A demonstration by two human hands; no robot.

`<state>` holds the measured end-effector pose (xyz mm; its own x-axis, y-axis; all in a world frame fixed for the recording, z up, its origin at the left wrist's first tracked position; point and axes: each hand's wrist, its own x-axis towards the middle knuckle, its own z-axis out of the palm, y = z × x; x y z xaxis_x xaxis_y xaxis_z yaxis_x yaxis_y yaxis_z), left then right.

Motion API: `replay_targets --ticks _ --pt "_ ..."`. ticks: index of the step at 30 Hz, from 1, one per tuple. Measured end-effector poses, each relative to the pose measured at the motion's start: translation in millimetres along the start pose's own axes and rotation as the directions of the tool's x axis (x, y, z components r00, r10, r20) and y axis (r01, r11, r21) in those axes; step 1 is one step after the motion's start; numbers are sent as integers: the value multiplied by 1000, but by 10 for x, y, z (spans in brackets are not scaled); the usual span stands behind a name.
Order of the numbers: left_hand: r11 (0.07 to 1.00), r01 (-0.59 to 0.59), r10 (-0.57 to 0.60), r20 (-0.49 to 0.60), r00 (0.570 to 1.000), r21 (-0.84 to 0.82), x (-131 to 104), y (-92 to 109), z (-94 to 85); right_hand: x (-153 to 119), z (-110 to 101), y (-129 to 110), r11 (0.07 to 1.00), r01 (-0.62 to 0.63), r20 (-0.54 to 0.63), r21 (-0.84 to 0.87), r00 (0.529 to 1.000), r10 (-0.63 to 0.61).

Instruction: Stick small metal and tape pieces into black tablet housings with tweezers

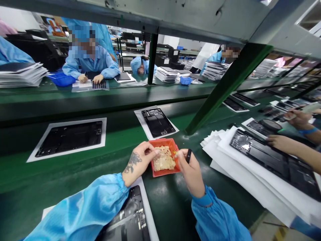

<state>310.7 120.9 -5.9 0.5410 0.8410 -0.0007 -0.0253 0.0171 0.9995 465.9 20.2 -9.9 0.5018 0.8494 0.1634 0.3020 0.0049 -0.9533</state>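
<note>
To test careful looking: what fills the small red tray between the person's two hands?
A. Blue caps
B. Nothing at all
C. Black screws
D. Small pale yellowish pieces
D: the red tray holds a heap of small pale yellowish pieces; the left hand reaches into it with its fingertips, and the right hand, holding a thin black tool, is at its right edge.

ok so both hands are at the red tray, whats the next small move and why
Probably lift the right hand clear of the red tray: its fingertips already seem to pinch one small yellowish piece at the rim, beside a dark tool. The left hand rests its fingers on the pile of pale pieces, steadying the tray. A black panel lies just below, under the left sleeve.
</note>
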Motion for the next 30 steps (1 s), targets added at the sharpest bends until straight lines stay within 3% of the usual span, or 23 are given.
replay_targets --ticks 4,7,15,21,26,30 --pt "979 -130 128 25 991 155 98 -37 63 5 -14 25 1000 -20 16 17 1000 20" --pt "974 -157 142 100 985 164 109 -12 130 -2 -28 23 1000 -12 58 16 998 11" --pt "998 21 -4 255 967 -66 -23 59 94 -26 -6 -16 999 44 165 -27 985 -39" --pt "992 4 11 122 992 -124 -37 29 120 -39 1 -52 988 110 55 -106 993 -105" --pt "997 -68 70 54 996 -39 -81 9 156 -69 31 -92 961 237 107 -142 969 -223" --pt "988 -143 140 58 988 53 -131 55 160 -68 29 -92 959 249 141 -136 963 -230"
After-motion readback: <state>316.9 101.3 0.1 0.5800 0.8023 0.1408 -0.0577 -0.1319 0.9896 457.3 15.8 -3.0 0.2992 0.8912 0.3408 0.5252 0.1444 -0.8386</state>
